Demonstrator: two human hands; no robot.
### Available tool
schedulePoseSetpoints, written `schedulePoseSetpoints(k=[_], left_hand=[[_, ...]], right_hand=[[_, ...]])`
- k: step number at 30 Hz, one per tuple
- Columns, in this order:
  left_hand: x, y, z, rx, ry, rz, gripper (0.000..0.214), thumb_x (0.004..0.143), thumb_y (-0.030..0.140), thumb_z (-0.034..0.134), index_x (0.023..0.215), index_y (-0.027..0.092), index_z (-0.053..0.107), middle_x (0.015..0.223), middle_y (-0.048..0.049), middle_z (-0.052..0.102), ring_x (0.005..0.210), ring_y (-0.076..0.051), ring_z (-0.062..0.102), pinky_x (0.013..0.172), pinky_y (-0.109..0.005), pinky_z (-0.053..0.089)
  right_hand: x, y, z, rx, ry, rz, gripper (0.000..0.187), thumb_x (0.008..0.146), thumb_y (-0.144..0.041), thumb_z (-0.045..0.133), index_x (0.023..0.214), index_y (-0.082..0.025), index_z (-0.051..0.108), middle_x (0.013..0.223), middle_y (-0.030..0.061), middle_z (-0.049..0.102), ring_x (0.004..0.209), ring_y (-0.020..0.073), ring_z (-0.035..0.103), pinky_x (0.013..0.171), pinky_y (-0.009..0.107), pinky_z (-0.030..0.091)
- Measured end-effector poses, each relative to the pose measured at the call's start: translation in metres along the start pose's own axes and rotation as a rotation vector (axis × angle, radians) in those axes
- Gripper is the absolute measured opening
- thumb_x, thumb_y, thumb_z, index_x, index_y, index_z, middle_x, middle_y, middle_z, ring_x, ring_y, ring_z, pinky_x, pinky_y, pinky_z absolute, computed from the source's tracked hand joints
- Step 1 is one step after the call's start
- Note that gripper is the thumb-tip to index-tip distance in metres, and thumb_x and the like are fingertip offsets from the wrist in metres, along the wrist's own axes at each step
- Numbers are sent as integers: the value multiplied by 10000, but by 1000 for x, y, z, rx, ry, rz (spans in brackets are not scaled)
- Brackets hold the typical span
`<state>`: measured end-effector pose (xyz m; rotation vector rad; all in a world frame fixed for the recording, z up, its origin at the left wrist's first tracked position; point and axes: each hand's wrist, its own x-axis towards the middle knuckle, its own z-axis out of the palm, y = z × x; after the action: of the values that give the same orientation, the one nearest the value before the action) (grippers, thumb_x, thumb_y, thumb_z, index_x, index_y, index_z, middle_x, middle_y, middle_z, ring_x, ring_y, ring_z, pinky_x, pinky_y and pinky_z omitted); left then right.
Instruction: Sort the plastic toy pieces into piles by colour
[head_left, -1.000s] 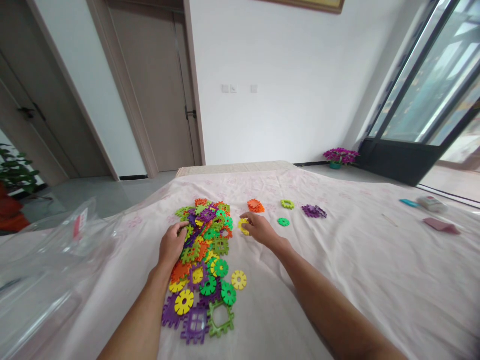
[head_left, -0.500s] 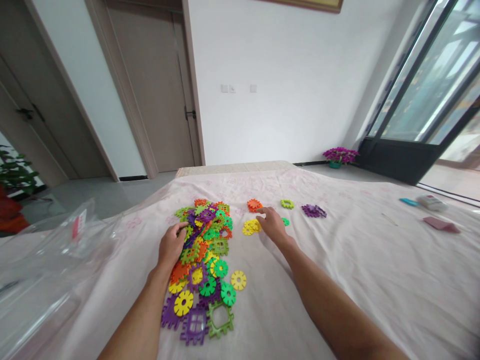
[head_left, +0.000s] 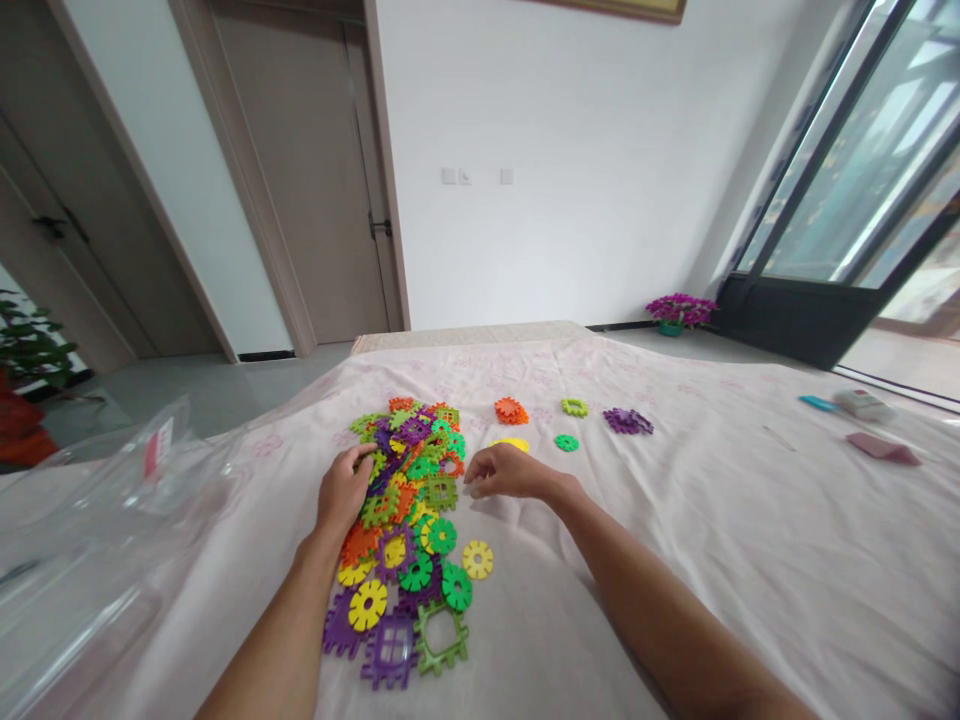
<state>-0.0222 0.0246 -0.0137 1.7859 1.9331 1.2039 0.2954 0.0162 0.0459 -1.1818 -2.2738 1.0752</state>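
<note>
Right up close, a purple window piece (head_left: 391, 648) lies beside a light-green square frame (head_left: 441, 660), both on the pale flowered cloth (head_left: 750, 520), and a yellow disc (head_left: 358, 606) sits just beyond them. A lone yellow disc (head_left: 470, 566) rests just right of the heap. And here's the main pile of plastic pieces (head_left: 420, 466), purple, orange, green and yellow all tangled together! The left hand (head_left: 346, 485) lies against its left edge, fingers bent; whether they pinch a piece, I can't tell. Over on the other flank, the right hand (head_left: 499, 472) hovers beside the pile, fingers half curled and slightly spread. Peeking out behind it, yellow pieces (head_left: 513, 443); to their right, a green disc (head_left: 562, 443). Further back come purple pieces (head_left: 624, 423), then orange pieces (head_left: 511, 409) and a light-green ring (head_left: 565, 407), in separate spots.
</note>
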Motion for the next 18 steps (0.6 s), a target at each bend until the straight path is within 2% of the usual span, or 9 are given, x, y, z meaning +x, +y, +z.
schedulePoseSetpoints(k=[3, 7, 10, 13, 18], left_hand=[[-1, 0, 0, -7, -4, -6, 327, 867, 340, 477, 1118, 245, 663, 1172, -32, 689, 1084, -202, 629, 971, -323, 464], [-2, 3, -1, -1, -5, -11, 327, 870, 346, 478, 1122, 249, 663, 1183, -33, 685, 1096, -209, 623, 989, -338, 452], [-2, 6, -3, -2, -11, -20, 327, 870, 343, 475, 1117, 246, 665, 1187, -36, 683, 1103, -215, 619, 1000, -346, 444], [-2, 7, -3, -5, -13, -23, 328, 866, 337, 476, 1118, 243, 666, 1185, -37, 683, 1102, -215, 618, 996, -344, 446], [-1, 4, -2, -2, -15, -15, 328, 866, 344, 479, 1118, 247, 665, 1179, -34, 687, 1084, -210, 628, 975, -337, 460]], right_hand=[[-3, -9, 3, -30, -172, -7, 281, 650, -323, 775, 899, -195, 744, 781, -26, 693, 701, 120, 596, 597, 189, 400], [-6, -21, 11, -124, -394, 23, 447, 597, -379, 825, 1001, -224, 713, 802, -42, 672, 682, 110, 581, 566, 182, 377], [-8, -33, 15, -276, -427, 4, 486, 556, -381, 853, 992, -233, 698, 830, -41, 665, 656, 106, 562, 555, 188, 358], [-12, -46, 17, -401, -437, -26, 362, 577, -385, 840, 866, -218, 700, 779, -39, 654, 604, 103, 533, 523, 200, 324], [-16, -50, 17, -396, -435, -34, 295, 608, -343, 820, 814, -198, 667, 723, -45, 633, 580, 100, 524, 504, 199, 315]])
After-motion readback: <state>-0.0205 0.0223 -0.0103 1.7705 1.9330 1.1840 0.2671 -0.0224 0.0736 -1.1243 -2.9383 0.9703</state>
